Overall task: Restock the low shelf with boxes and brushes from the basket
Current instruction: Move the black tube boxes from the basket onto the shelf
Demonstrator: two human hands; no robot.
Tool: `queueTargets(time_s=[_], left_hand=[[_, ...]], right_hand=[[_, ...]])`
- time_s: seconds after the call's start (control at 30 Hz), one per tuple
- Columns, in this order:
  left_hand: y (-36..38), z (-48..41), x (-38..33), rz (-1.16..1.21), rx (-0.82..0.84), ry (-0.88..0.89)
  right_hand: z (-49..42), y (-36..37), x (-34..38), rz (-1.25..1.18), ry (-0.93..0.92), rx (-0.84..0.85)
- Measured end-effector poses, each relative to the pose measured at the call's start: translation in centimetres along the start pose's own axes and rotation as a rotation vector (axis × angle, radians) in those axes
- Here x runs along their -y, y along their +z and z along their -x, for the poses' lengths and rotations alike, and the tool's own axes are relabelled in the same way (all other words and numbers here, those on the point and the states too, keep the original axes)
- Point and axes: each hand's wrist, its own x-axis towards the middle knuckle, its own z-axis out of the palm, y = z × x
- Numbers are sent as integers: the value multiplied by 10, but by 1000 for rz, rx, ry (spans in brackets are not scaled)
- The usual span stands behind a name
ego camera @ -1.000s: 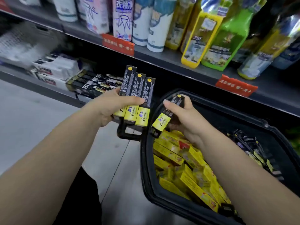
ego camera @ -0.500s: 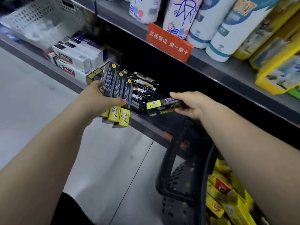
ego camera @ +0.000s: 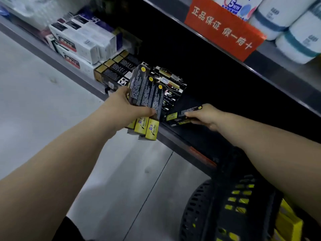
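Head view: over low shelf (ego camera: 175, 136), right hand (ego camera: 206, 115) pinched a seemingly light, stiff box (ego camera: 174, 117) endwise; left hand (ego camera: 128, 108) clasped three boxes (ego camera: 145, 91).

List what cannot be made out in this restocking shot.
1. Back of the low shelf: head view, lost in dark shadow.
2. Basket: head view, cut off by the bottom edge and crossed by the right arm, so its contents are mostly unseen.
3. Fine print on the box in the right hand: head view, too small and blurred.
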Motion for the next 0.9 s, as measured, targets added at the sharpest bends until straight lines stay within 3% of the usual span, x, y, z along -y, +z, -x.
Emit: queueTargets(time_s=[0.2,0.3,0.4,0.73,0.9], left_hand=[[16,-12,-7,39,48,9],[18,-15,-8,32,39,23],[15,-17,-7,16,20,31],[15,-24,-1,24,34,12],[24,-27,1,40,66,10]], right_hand=[[-2,-8,-10,514,-24,-60],[-2,1,-15,856,-40,66],[-4,7,-18,1015,-56,182],[-6,9,-13,1141,-148,263],[2,11,-10,1151,-64,313]])
